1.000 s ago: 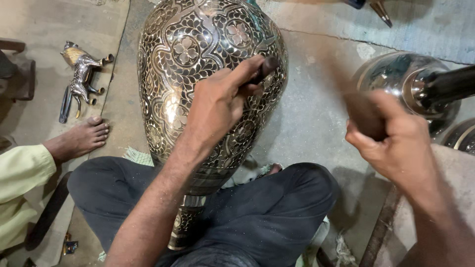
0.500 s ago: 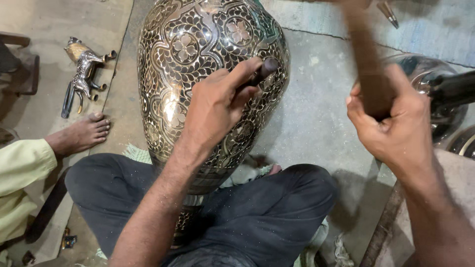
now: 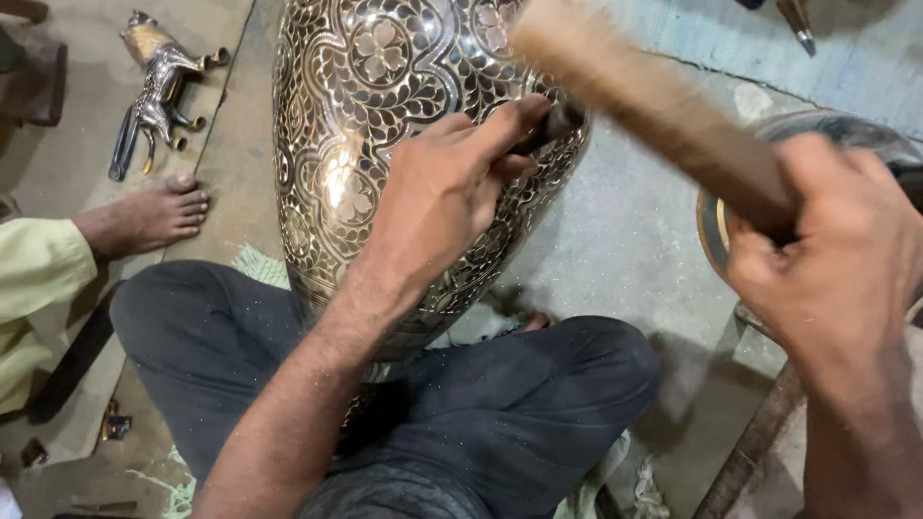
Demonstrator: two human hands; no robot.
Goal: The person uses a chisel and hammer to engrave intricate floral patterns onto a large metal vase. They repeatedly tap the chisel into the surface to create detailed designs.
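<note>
We read this as a metal-craft workshop, floor-level work. Evidence: a large engraved metal vase propped against crossed legs on the bare concrete floor, a wooden mallet and a small chisel in use, a cast metal animal figurine lying nearby, another polished metal vessel at the right, and a barefoot co-worker's foot alongside.

Even, soft overhead light glints off the engraved metal vase, while the swinging wooden mallet is motion-blurred.
</note>
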